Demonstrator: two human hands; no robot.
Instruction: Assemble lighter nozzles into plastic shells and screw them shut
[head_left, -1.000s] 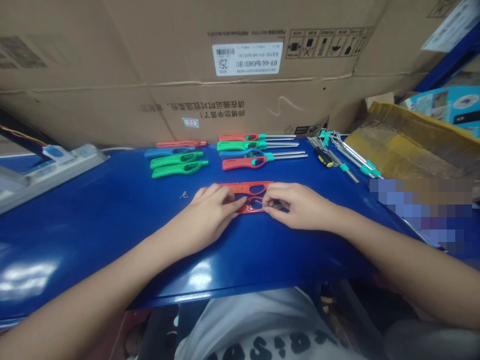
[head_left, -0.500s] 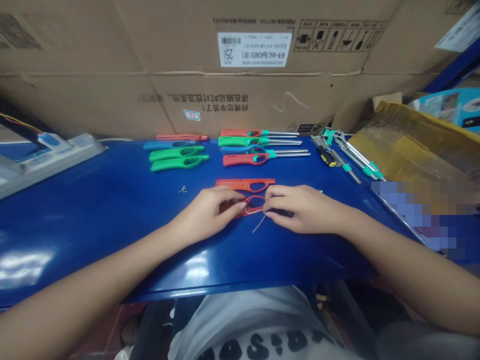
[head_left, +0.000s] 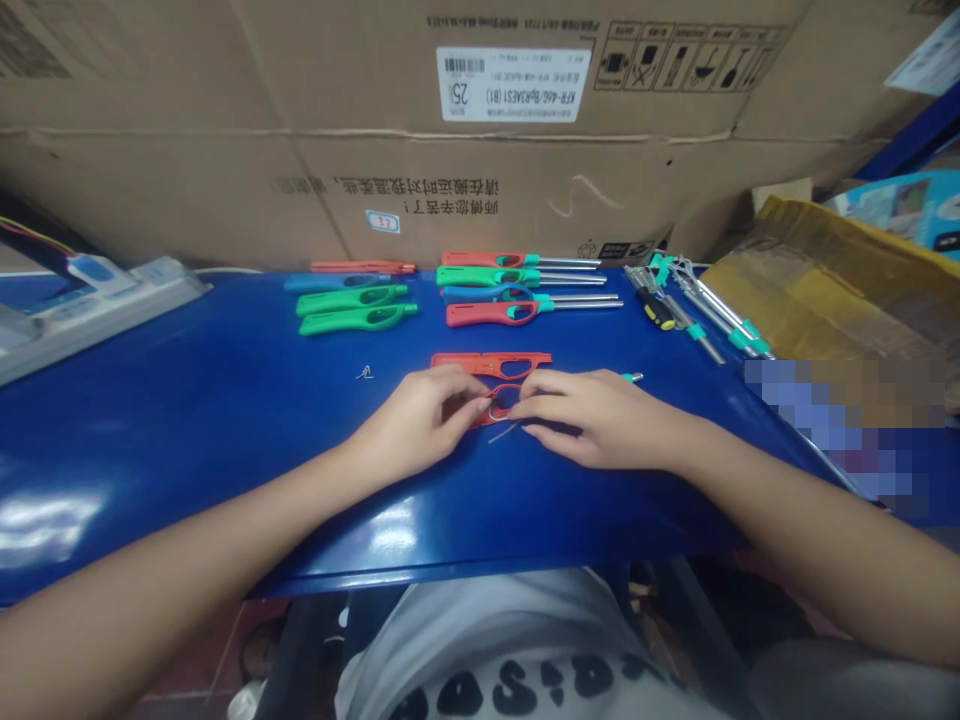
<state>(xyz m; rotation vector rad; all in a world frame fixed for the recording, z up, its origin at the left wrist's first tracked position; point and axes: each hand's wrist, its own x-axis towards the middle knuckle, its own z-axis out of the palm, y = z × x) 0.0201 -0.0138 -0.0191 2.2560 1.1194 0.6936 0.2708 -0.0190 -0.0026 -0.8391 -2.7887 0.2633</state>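
Note:
My left hand point(head_left: 420, 415) grips the handle end of a red lighter shell half point(head_left: 486, 421) on the table. My right hand point(head_left: 600, 418) pinches a thin wire point(head_left: 502, 433) at the shell's trigger loop; its loose end sticks out toward me. My fingers cover much of the shell. Just beyond both hands lies another red shell half point(head_left: 484, 362) with a trigger opening. A small teal and metal end point(head_left: 634, 378) shows past my right hand; the rest of it is hidden.
Assembled lighters point(head_left: 491, 315) with metal tubes lie at the back, beside coloured shells point(head_left: 352, 320). To the right are a screwdriver point(head_left: 655, 310), metal tubes point(head_left: 724, 318) and a yellow-taped box point(head_left: 832, 280). Small metal bits point(head_left: 364, 372) lie left; a power strip point(head_left: 97, 315) stands far left.
My right hand has shifted slightly left along the shell, and the wire's loose end has swung left and up. My left hand stays on the shell. The teal end shows more.

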